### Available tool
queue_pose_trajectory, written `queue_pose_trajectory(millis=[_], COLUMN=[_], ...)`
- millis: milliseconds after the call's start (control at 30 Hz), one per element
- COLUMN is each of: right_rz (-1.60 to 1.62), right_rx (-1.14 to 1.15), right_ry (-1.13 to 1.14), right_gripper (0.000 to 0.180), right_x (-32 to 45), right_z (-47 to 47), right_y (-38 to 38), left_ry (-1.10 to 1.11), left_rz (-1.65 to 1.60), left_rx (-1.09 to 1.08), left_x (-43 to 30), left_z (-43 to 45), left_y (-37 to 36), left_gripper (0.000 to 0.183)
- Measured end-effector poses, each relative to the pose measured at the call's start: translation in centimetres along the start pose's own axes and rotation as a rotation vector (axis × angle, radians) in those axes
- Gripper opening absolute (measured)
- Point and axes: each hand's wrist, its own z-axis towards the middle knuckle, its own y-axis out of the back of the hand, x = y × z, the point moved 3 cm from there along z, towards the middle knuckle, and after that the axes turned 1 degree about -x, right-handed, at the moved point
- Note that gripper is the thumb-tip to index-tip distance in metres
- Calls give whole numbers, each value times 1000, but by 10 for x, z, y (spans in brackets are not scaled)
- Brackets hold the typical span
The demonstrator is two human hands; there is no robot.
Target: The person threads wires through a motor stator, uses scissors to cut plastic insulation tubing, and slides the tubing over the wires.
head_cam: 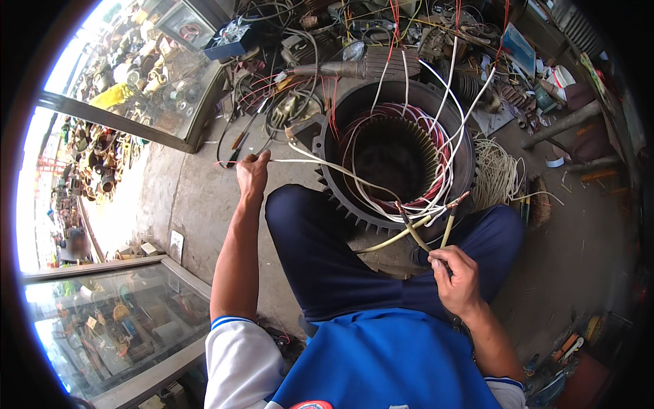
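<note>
A motor stator in a dark finned housing (334, 197) stands on the floor before my knees. Red and white windings (445, 145) ring its slotted core (437, 161). My left hand (253, 173), held out left of the housing, pinches a white-sleeved lead (296, 161) stretched from the stator; thin reddish wire ends stick out beyond my fingers. My right hand (456, 281) grips a yellowish cable (420, 240) between thumb and fingers. Bare copper strands (399, 207) show at that cable's tip, over the stator's near rim. Another yellowish cable (391, 239) with exposed copper crosses beside it.
Several white-sleeved leads (454, 61) rise from the far side, red wires at their tops. A bundle of white sleeving (494, 174) lies right of the stator. Motor parts, cables and a work glove (286, 110) clutter the far floor. Glass-paned frames (173, 134) stand at left.
</note>
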Motion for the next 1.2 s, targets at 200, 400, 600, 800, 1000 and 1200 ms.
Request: queue_pose_trajectory(millis=[200, 400, 600, 800, 1000, 1200], right_rz=[-8, 22, 11, 105, 167, 172], right_rx=[-21, -75, -139, -335, -385, -641], right_ry=[34, 16, -37, -187, -264, -256], right_gripper=[9, 10, 13, 13, 16, 17], right_x=[-6, -15, -29, -51, -60, -75], right_z=[-3, -13, -20, -34, -37, -27], right_y=[6, 16, 32, 54, 60, 104], left_ry=[-105, -512, -1273, -1170, -1203, -1148], left_rz=[25, 52, 333, 607, 493, 535], left_rx=[-41, -48, 152, 487, 387, 341], left_x=[-40, -103, -159, -148, -135, -127], left_z=[-14, -59, -128, -166, -178, -186], left_y=[18, 4, -50, -66, -49, -49], left_gripper=[45, 17, 20, 14, 26, 25])
